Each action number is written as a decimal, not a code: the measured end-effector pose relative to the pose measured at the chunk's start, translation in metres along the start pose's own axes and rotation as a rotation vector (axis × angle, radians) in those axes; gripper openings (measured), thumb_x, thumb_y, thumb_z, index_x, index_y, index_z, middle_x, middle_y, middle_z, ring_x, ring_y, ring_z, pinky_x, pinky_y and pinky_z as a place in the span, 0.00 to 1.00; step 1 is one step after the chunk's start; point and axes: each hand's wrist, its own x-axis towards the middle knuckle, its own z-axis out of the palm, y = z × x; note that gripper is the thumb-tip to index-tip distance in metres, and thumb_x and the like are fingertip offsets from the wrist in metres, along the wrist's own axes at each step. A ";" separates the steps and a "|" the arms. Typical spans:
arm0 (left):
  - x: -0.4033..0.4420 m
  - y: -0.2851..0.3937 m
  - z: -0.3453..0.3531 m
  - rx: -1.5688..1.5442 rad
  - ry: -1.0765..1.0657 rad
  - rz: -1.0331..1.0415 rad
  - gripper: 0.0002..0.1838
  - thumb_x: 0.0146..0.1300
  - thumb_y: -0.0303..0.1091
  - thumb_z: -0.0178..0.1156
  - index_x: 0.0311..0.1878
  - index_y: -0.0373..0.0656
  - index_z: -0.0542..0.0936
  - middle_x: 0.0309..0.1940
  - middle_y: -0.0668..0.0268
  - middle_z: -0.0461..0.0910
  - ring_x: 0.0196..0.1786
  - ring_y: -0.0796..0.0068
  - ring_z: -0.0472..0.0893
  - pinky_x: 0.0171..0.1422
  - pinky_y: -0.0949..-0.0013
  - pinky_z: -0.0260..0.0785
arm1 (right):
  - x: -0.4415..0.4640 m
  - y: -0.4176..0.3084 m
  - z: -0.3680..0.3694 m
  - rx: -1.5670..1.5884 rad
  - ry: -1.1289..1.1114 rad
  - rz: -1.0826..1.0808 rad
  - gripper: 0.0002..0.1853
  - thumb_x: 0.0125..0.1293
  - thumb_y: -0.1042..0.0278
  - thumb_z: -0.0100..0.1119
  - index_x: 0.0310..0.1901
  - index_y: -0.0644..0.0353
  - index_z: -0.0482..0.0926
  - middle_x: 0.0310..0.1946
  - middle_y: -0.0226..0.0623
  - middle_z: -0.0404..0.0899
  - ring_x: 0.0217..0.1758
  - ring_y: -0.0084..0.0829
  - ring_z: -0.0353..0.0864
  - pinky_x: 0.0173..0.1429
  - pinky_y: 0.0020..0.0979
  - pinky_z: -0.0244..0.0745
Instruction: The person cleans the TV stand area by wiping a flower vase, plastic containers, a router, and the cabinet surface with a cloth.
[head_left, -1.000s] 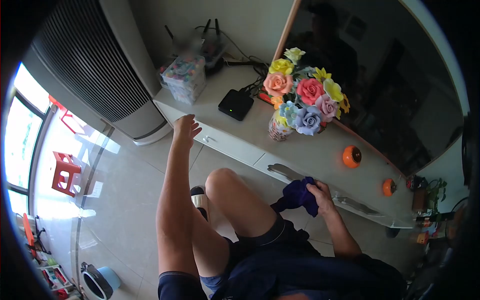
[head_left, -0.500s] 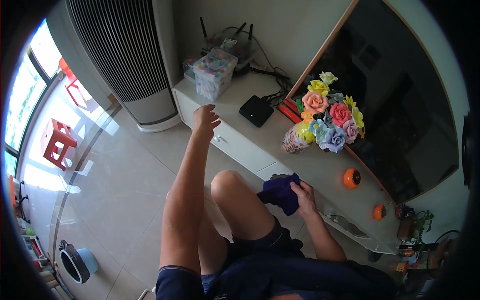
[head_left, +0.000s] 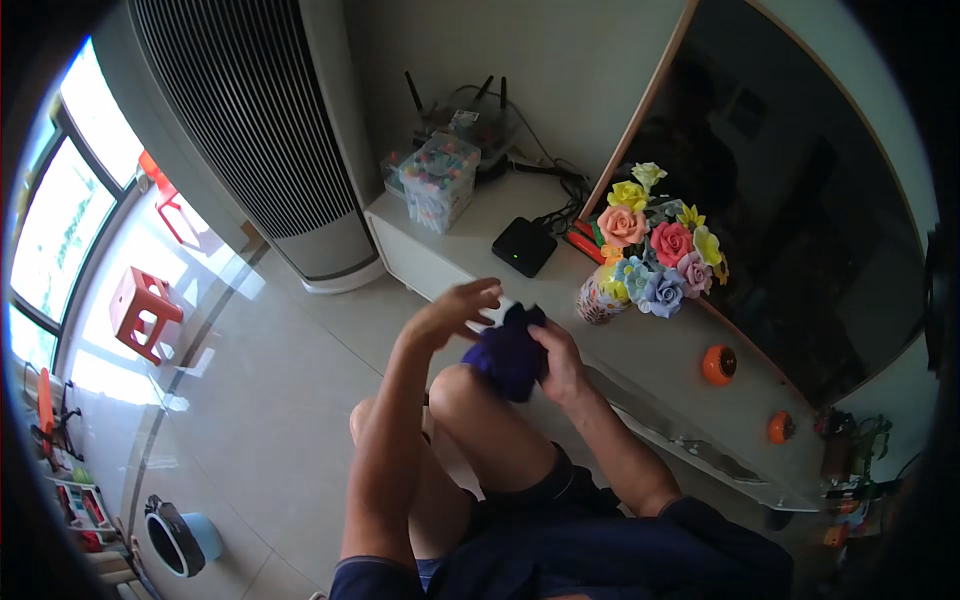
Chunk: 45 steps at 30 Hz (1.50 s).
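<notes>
A dark purple cloth [head_left: 508, 358] hangs bunched in front of the long white cabinet [head_left: 620, 345], above my knees. My right hand [head_left: 560, 362] pinches its upper right part between thumb and fingers. Just to the cloth's upper left is my left hand [head_left: 455, 312], with its fingers apart and bent toward the cloth; nothing shows in it. Whether its fingertips touch the cloth is hard to tell.
On the cabinet stand a tub of markers [head_left: 440, 185], a router [head_left: 480, 130], a black box [head_left: 524, 247], a flower vase [head_left: 602, 295], orange ornaments [head_left: 718, 365] and a television [head_left: 800, 200]. A tower unit [head_left: 265, 130], red stool [head_left: 145, 312] and bin [head_left: 180, 537] are leftward.
My left hand has come down and right from near the cabinet's left end to beside the cloth. My right hand has brought the cloth left and up, toward my left hand.
</notes>
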 end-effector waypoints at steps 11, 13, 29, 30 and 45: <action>0.008 -0.062 -0.013 -0.502 0.695 0.198 0.16 0.65 0.31 0.65 0.52 0.34 0.75 0.36 0.61 0.80 0.35 0.69 0.84 0.40 0.63 0.82 | 0.063 0.002 0.004 -1.157 -0.205 -0.339 0.24 0.68 0.68 0.58 0.63 0.68 0.71 0.52 0.49 0.80 0.52 0.38 0.83 0.57 0.35 0.76; 0.012 -0.066 -0.012 -0.571 0.853 0.162 0.16 0.65 0.34 0.66 0.49 0.34 0.74 0.35 0.60 0.79 0.35 0.67 0.84 0.37 0.61 0.82 | 0.068 0.004 -0.011 -1.517 -0.021 -0.615 0.19 0.61 0.66 0.68 0.50 0.67 0.76 0.46 0.52 0.79 0.51 0.46 0.80 0.54 0.39 0.77; 0.072 -0.075 -0.046 -1.050 0.839 0.149 0.15 0.64 0.41 0.62 0.44 0.38 0.75 0.33 0.56 0.80 0.35 0.56 0.84 0.39 0.50 0.80 | 0.091 -0.003 -0.062 -2.070 -0.055 -0.731 0.10 0.61 0.70 0.64 0.42 0.63 0.79 0.46 0.51 0.75 0.54 0.48 0.77 0.51 0.42 0.80; 0.073 -0.074 -0.046 -1.046 0.845 0.138 0.16 0.64 0.41 0.61 0.45 0.38 0.76 0.33 0.55 0.81 0.35 0.55 0.84 0.39 0.50 0.80 | 0.089 -0.005 -0.060 -2.059 -0.063 -0.738 0.10 0.61 0.71 0.63 0.42 0.64 0.79 0.46 0.50 0.76 0.53 0.48 0.77 0.51 0.42 0.80; 0.082 -0.066 -0.058 -1.249 0.784 0.205 0.15 0.72 0.40 0.55 0.52 0.39 0.76 0.42 0.55 0.82 0.41 0.52 0.85 0.51 0.47 0.80 | 0.096 -0.010 -0.062 -2.116 -0.174 -0.864 0.05 0.60 0.75 0.55 0.34 0.63 0.80 0.37 0.47 0.81 0.45 0.45 0.82 0.52 0.41 0.79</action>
